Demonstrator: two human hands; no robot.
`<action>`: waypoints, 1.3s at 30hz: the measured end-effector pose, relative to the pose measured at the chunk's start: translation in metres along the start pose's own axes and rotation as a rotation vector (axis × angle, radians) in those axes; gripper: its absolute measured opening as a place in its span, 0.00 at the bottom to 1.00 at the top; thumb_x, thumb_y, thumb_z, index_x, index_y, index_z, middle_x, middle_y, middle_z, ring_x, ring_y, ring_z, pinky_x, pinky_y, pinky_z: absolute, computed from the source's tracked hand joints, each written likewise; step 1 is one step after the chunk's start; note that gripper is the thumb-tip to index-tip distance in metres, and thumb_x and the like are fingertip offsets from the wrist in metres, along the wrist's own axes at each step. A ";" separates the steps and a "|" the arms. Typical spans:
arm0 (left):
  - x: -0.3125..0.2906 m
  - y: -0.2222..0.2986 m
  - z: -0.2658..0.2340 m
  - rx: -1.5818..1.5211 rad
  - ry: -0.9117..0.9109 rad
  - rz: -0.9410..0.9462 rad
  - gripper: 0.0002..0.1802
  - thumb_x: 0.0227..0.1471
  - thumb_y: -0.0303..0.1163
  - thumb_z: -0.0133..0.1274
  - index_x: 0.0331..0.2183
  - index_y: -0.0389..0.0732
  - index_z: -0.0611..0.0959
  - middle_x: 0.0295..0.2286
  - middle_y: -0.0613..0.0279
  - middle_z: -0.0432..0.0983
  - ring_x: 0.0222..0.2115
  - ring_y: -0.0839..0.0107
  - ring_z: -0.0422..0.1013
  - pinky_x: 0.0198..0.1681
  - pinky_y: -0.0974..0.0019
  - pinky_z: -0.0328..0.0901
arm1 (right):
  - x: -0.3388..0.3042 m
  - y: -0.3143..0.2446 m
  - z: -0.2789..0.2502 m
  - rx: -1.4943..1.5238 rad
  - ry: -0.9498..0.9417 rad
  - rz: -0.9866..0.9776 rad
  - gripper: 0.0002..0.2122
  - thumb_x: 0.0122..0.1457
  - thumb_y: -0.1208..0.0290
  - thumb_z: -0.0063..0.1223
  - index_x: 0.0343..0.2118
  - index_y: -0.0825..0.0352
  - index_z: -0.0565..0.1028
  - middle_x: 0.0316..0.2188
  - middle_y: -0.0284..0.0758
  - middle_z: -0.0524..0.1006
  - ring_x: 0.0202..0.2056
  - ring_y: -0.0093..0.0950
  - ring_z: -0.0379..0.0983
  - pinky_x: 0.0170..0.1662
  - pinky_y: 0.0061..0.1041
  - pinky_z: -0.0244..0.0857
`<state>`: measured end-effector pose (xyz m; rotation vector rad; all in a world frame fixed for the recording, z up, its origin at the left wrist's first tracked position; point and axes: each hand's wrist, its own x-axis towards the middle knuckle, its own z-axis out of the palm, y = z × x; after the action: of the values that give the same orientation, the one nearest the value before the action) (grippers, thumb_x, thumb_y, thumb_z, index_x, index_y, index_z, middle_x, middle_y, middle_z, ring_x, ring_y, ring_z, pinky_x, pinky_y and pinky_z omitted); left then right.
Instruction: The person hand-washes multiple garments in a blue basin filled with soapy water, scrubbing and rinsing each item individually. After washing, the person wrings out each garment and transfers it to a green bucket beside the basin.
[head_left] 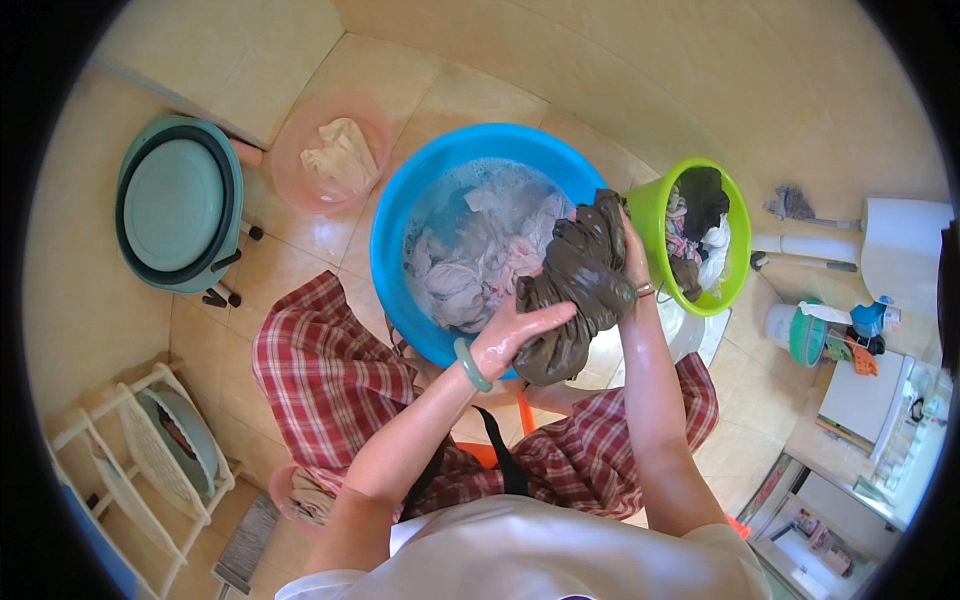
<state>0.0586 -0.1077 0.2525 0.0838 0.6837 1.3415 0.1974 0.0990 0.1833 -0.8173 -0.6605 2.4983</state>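
Note:
Both my hands grip a wet, dark grey-brown piece of cloth [585, 275], bunched into a thick roll above the right edge of a blue tub [395, 190]. My left hand [515, 335], with a pale green bangle at the wrist, is closed round its lower left end. On its right side, near the upper end, my right hand [634, 255] is wrapped, the fingers partly hidden. Wet pale laundry [465, 285] lies in sudsy water inside the tub. What kind of garment the dark cloth is, I cannot make out.
A lime-green bucket [743, 235] of mixed clothes stands right of the tub. A pink basin [285, 165] with cream cloth sits at the back left, near a folding teal basin [130, 200]. A white rack [135, 440] stands at the left, sandals [862, 358] at the right.

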 end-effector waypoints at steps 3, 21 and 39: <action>0.000 0.004 -0.005 0.227 -0.002 0.026 0.40 0.50 0.34 0.64 0.59 0.33 0.63 0.49 0.61 0.71 0.48 0.73 0.68 0.54 0.66 0.63 | -0.021 -0.002 0.060 0.044 -0.170 0.031 0.27 0.66 0.51 0.42 0.60 0.65 0.63 0.60 0.44 0.64 0.57 0.41 0.66 0.58 0.43 0.64; 0.024 0.013 -0.063 0.112 -0.036 -0.139 0.45 0.53 0.62 0.49 0.62 0.44 0.60 0.59 0.58 0.61 0.59 0.63 0.60 0.59 0.53 0.59 | -0.053 -0.032 0.108 -0.726 -0.076 -0.599 0.11 0.47 0.80 0.59 0.29 0.66 0.67 0.40 0.37 0.71 0.43 0.30 0.71 0.49 0.32 0.64; 0.050 0.028 0.009 -0.202 0.541 0.543 0.36 0.53 0.30 0.57 0.61 0.56 0.62 0.47 0.58 0.71 0.48 0.62 0.68 0.52 0.54 0.65 | -0.052 0.007 0.086 -0.295 0.121 -0.532 0.12 0.56 0.73 0.56 0.41 0.68 0.70 0.46 0.41 0.70 0.49 0.34 0.71 0.53 0.34 0.65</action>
<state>0.0422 -0.0518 0.2517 -0.2861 1.0174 1.9810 0.1795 0.0403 0.2633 -0.7620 -1.0611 1.8870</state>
